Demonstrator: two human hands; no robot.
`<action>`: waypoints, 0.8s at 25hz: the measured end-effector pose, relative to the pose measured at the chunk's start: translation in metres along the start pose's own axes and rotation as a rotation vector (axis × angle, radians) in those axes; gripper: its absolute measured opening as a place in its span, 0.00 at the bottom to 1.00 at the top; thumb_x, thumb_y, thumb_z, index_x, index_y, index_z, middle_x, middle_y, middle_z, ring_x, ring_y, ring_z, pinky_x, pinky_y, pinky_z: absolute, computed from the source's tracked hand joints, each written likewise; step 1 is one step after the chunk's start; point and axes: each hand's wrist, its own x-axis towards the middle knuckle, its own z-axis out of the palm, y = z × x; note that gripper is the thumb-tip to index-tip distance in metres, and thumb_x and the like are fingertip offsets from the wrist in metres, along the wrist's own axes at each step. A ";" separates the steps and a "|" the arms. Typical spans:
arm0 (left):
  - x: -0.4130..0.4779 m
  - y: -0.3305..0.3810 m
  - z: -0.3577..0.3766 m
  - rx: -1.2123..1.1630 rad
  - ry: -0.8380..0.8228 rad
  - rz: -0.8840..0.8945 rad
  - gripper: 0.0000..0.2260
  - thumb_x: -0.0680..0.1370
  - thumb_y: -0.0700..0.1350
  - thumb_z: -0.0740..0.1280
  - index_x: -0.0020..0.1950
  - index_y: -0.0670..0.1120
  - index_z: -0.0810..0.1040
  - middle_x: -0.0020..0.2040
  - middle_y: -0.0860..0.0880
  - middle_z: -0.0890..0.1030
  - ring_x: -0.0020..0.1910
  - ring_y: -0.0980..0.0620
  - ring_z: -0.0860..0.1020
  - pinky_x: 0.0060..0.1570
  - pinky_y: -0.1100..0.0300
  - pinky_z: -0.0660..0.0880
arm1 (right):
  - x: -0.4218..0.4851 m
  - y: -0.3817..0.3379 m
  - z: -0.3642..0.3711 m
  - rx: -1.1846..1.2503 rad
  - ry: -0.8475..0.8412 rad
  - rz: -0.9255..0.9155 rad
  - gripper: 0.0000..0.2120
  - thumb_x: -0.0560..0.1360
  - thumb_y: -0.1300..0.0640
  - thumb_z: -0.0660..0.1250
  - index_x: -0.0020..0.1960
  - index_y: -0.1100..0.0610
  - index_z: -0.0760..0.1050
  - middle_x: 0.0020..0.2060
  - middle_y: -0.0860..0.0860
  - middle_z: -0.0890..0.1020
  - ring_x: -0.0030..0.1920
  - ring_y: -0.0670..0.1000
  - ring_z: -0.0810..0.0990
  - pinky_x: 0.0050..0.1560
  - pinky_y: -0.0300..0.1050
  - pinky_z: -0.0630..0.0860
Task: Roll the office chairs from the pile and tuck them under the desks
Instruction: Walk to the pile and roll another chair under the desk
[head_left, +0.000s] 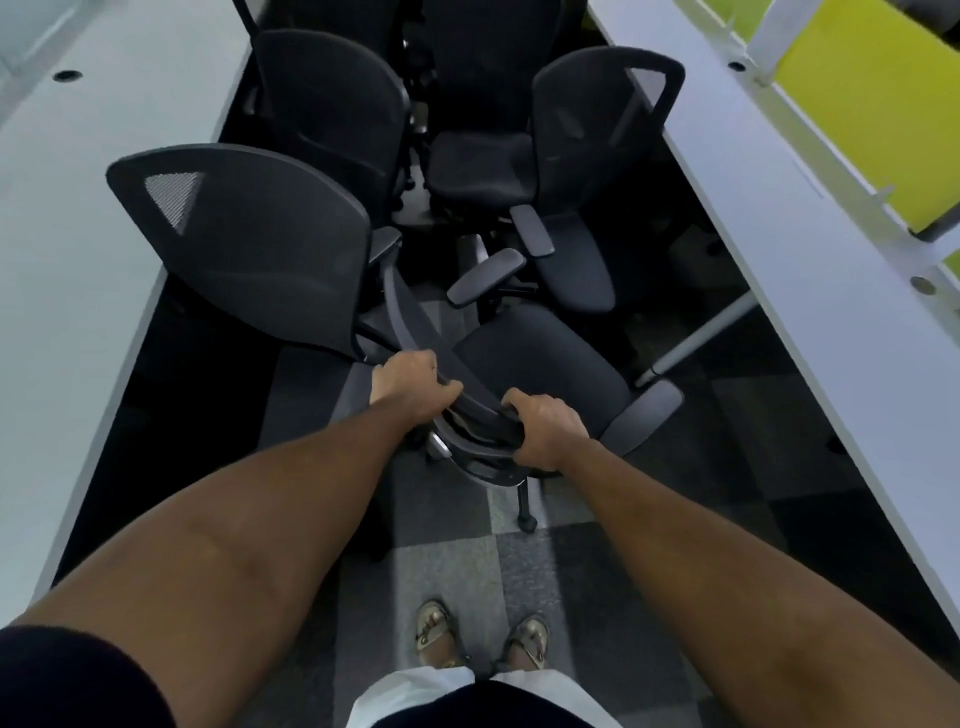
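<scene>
Black mesh and dark fabric fill the aisle between two pale desks. The near chair (545, 364) stands in the open aisle just ahead of the person at 12 o'clock, its back toward them and its seat pointing off toward 1 o'clock. Both hands grip the top rim of its back. The left hand (410, 384) curls over the rim at 11 o'clock, and the right hand (545, 431) wraps the rim's nearer end at 1 o'clock, fingers closed round it. One caster (529, 524) shows below the back on the grey checked carpet (447, 566). The pile (483, 161) of other chairs crowds behind it at 12 o'clock. A mesh-back chair (249, 234) stands just beside the left hand at 10 o'clock, close against the left desk (78, 234). The right desk (779, 234) runs along 2 o'clock, with a yellow-green panel (857, 98) beyond it. Sandals (436, 631) show at 6 o'clock.
</scene>
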 end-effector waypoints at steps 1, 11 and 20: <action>-0.001 0.001 0.000 0.063 0.002 0.062 0.19 0.74 0.65 0.71 0.44 0.50 0.72 0.49 0.50 0.77 0.51 0.46 0.78 0.55 0.46 0.76 | -0.002 0.006 -0.003 -0.044 -0.029 0.008 0.26 0.67 0.55 0.75 0.61 0.45 0.69 0.50 0.50 0.80 0.49 0.57 0.79 0.48 0.53 0.79; -0.009 0.055 0.033 0.188 -0.291 0.473 0.24 0.68 0.61 0.82 0.53 0.51 0.75 0.51 0.52 0.73 0.52 0.49 0.75 0.49 0.55 0.72 | -0.031 0.063 0.001 -0.274 -0.075 0.060 0.30 0.71 0.52 0.76 0.69 0.50 0.67 0.60 0.53 0.77 0.61 0.58 0.78 0.63 0.57 0.74; -0.011 0.071 0.077 0.582 -0.338 0.429 0.41 0.71 0.64 0.74 0.80 0.54 0.64 0.75 0.50 0.70 0.76 0.45 0.66 0.77 0.39 0.58 | -0.045 0.091 0.025 -0.244 0.209 0.098 0.14 0.74 0.63 0.69 0.56 0.51 0.73 0.48 0.50 0.83 0.49 0.57 0.83 0.51 0.51 0.72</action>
